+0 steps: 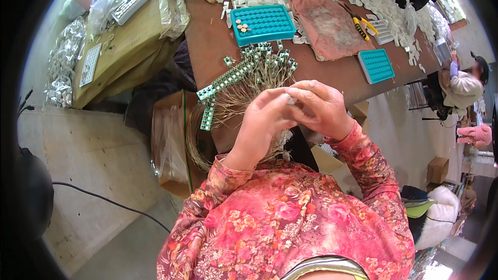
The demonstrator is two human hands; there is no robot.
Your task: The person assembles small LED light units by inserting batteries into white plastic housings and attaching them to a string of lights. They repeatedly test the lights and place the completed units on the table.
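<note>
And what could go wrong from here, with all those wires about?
The small white piece between the left hand and right hand might slip and be hard to find. The thin wires, loosely fanned and crossing, could tangle. The teal tray on the right, near the table's edge, could get knocked off.

A small white piece (290,100) sits pinched where the fingertips of the left hand (265,116) and right hand (320,105) meet, mostly covered, its exact shape unclear. Beyond lie green circuit boards (232,79) dotted with pale round spots — a long slanting row reaching the left edge of the tabletop (207,39), others clustered loosely. Thin tan wires (262,83) fan from them toward the tabletop's near edge — loose and tangled.
</note>
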